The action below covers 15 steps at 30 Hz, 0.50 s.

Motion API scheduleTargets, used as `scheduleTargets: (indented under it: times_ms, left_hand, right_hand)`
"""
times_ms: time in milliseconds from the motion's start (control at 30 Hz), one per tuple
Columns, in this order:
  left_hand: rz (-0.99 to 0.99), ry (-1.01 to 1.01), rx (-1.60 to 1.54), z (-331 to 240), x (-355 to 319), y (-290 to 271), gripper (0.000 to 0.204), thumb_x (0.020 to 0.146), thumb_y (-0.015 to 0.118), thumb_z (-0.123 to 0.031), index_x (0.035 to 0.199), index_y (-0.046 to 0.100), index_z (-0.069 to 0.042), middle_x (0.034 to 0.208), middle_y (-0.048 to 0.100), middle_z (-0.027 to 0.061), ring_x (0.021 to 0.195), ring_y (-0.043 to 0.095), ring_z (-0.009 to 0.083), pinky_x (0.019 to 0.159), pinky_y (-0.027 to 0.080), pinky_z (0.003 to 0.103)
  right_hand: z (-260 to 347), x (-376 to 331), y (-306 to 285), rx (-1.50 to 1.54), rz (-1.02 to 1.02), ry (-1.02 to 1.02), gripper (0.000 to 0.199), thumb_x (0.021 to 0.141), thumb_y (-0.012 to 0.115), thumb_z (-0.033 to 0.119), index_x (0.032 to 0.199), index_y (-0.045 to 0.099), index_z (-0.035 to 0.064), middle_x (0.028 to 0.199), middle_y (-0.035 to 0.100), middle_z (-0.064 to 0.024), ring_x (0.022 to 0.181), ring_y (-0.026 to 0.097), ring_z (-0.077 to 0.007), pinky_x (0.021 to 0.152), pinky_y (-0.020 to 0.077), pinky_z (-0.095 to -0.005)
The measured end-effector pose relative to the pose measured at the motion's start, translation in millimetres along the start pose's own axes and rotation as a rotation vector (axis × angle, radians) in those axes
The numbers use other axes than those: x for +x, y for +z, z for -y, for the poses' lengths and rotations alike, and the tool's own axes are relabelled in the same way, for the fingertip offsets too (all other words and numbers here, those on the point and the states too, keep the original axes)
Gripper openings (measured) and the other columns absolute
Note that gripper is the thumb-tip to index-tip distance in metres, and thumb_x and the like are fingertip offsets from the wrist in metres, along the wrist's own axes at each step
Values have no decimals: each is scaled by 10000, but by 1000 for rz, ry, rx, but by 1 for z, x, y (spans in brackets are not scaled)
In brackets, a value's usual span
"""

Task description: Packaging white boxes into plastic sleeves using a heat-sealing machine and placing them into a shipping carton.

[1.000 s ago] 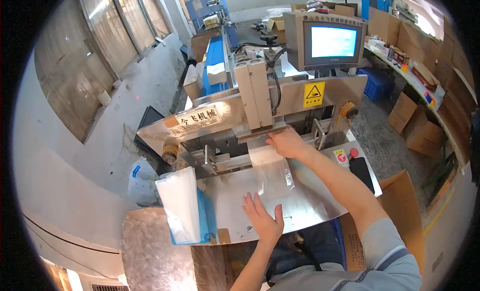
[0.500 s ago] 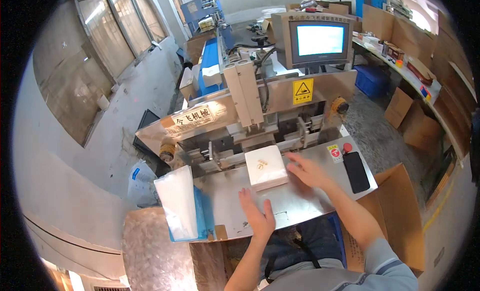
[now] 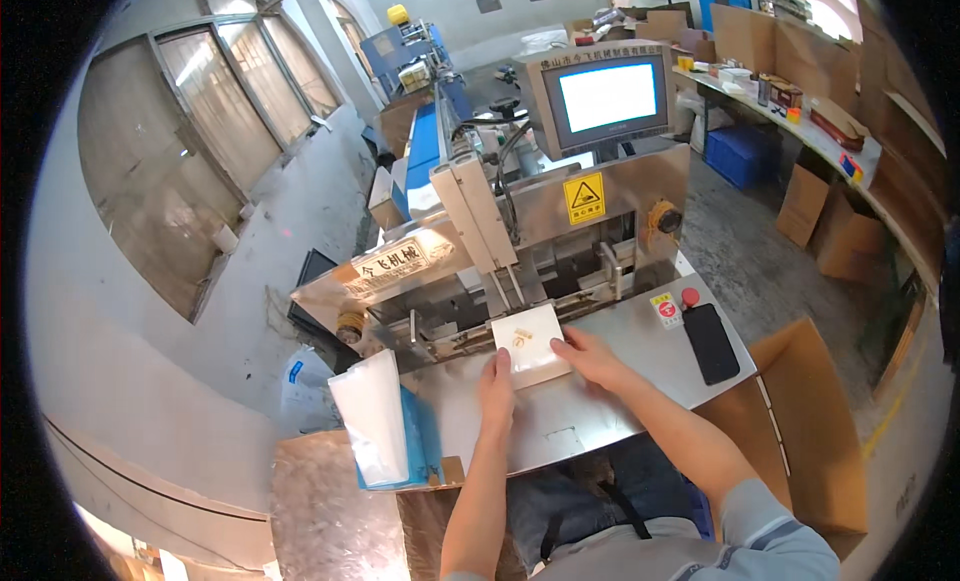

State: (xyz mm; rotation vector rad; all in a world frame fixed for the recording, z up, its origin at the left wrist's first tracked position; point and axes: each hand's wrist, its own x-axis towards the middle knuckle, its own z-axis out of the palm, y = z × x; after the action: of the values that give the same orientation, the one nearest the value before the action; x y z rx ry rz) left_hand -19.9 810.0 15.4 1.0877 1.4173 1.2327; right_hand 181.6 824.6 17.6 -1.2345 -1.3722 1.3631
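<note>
A square white stack of what look like paper napkins, with a small gold print on top, lies on the metal worktop right before the machine's opening. My left hand presses against its near left side, thumb at the top edge. On the right side my right hand grips it, thumb resting on the upper corner. The stack sits between both hands; their fingertips are partly hidden along its sides.
Left on the worktop stand white plastic bags with a blue holder. A black phone and a red button are at the right. Behind rises the packing machine with a screen. An open cardboard box stands right.
Both hands, apart from the stack before, have closed in on its two sides. Two thin rods now show below the machine's upright housing. The view has shifted slightly.
</note>
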Motion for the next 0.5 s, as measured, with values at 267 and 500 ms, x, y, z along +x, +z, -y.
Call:
scheduleTargets:
  times_ms: [267,500]
  left_hand:
    - [-135,-42,-31,5,11,15,499,885,764,-301,1187,564,42,1097,648,151,1010,618,197,860,497,316]
    - [435,151,30,-13,-55,5,522,785,843,-94,1191,528,-10,1145,633,124,1067,618,189,946,496,313]
  right_hand:
    - [-22,-6,11,-2,-38,-59,674,944,665,403,1421,477,-35,1333,610,-187,1205,588,-261,1031,450,-359]
    - [4,-73,-66,-206,178,-147,977,779,849,334,1495,329,-80,1374,565,-227,1255,567,-276,1074,425,-348]
